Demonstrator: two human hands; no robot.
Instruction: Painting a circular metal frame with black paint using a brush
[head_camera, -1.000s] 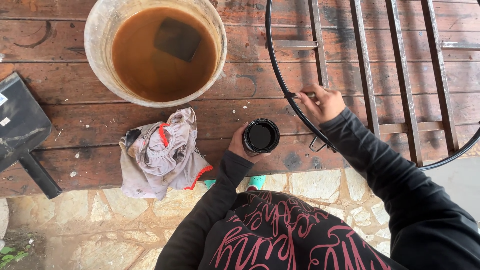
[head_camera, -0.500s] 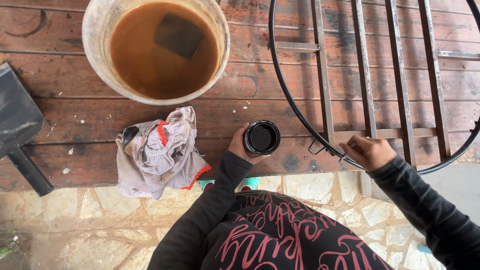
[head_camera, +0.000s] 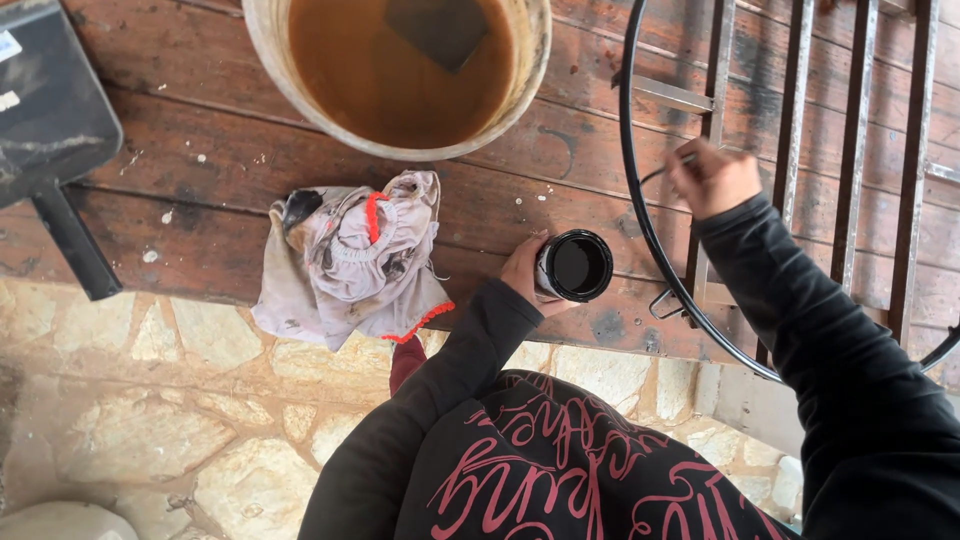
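Black paint fills the small can (head_camera: 577, 265) clasped by the left hand (head_camera: 527, 272); right hand (head_camera: 712, 177) pinches a brush (head_camera: 665, 170).

left hand (head_camera: 522, 275) curled in a grip, right hand (head_camera: 712, 178) raised, fingers pinched.

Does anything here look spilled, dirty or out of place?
Yes. Dark paint stains mark the wooden boards near the small can that the left hand holds. The rag lies crumpled and smudged, half over the board edge.
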